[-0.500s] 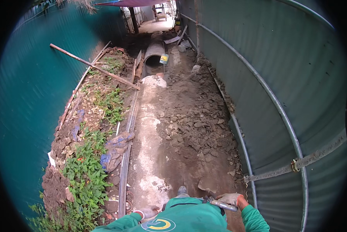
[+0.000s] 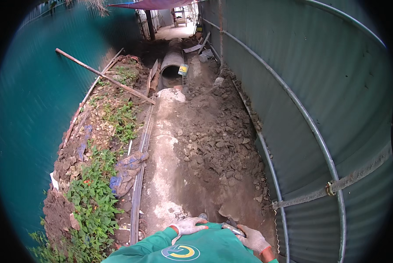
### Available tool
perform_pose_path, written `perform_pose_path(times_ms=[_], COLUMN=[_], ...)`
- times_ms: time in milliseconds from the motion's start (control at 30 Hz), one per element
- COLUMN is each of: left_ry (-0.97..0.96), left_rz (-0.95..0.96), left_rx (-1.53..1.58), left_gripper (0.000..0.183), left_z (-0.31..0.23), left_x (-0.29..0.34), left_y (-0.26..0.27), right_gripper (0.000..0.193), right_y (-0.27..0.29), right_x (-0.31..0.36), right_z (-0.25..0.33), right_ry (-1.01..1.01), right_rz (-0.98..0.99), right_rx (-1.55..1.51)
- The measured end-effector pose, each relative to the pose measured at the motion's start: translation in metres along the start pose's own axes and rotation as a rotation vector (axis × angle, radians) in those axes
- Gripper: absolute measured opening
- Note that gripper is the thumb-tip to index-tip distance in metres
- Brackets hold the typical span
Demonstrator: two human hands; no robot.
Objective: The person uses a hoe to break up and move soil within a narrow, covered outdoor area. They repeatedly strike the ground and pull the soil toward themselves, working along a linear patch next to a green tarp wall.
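My left hand (image 2: 190, 225), in a pale work glove, lies against the front of my green shirt (image 2: 214, 245), fingers stretched out toward the middle. On the other side my gloved right hand (image 2: 252, 239) is closed at waist height around a silver metal tool (image 2: 232, 229) with a dark part at its end. The shirt and glove cover some of the tool, so its kind is unclear. A grey shoe tip (image 2: 203, 216) shows just beyond the shirt, on the soil-smeared concrete surface.
Ahead lies an open concrete pipe (image 2: 172, 65) with a yellow-labelled container (image 2: 183, 69) beside its mouth. Broken soil (image 2: 218, 144) covers the right side. Long metal bars (image 2: 139, 188) run along the left, by weeds (image 2: 93, 197). A slanting pole (image 2: 104, 75) juts there. Corrugated fences (image 2: 336, 101) flank the passage.
My left hand has risen from beside my waist onto the front of the shirt. My right hand and the metal tool have shifted inward, toward the body's middle.
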State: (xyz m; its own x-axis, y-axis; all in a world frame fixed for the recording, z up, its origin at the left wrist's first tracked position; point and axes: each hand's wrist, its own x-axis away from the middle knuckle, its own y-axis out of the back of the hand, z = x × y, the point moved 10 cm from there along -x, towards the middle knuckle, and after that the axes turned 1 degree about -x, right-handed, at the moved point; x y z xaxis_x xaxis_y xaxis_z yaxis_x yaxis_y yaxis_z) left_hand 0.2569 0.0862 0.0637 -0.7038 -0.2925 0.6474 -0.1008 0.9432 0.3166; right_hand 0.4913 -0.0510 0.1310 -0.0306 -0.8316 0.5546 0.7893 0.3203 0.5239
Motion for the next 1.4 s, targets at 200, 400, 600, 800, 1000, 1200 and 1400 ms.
perform_pose_path(times_ms=[200,400,600,800,1000,1200,1400], left_ry=[-0.087,-0.118,-0.368,-0.132,-0.39,-0.163,0.128], left_rz=[0.007,0.109,-0.109,-0.597,-0.368,0.03,-0.389], left_rx=[0.092,0.278,0.255,0.717,0.729,1.261,0.902], left_gripper=[0.059,0.062,0.037,0.026,0.025,0.029,0.04], left_z=[0.015,-0.009,-0.062,-0.016,-0.099,-0.042,0.095], left_x=[-0.006,0.035,0.033,-0.014,-0.088,-0.082,-0.041], left_y=[-0.001,0.015,0.012,0.034,0.027,0.018,0.105], right_gripper=[0.07,0.072,0.071,0.072,0.076,0.073,0.074], right_y=[-0.005,-0.005,0.009,0.02,0.035,0.026,-0.01], right_x=[-0.009,-0.013,-0.019,-0.017,-0.007,-0.003,0.004], right_z=[-0.014,-0.027,-0.014,-0.025,-0.048,-0.047,-0.047], right_ry=[-0.001,-0.025,0.062,0.102,0.055,0.053,-0.057], right_rz=[-0.199,-0.208,-0.197,-0.199,-0.145,-0.223,-0.366], right_rx=[-0.121,-0.164,-0.146,-0.157,-0.114,-0.071,-0.076])
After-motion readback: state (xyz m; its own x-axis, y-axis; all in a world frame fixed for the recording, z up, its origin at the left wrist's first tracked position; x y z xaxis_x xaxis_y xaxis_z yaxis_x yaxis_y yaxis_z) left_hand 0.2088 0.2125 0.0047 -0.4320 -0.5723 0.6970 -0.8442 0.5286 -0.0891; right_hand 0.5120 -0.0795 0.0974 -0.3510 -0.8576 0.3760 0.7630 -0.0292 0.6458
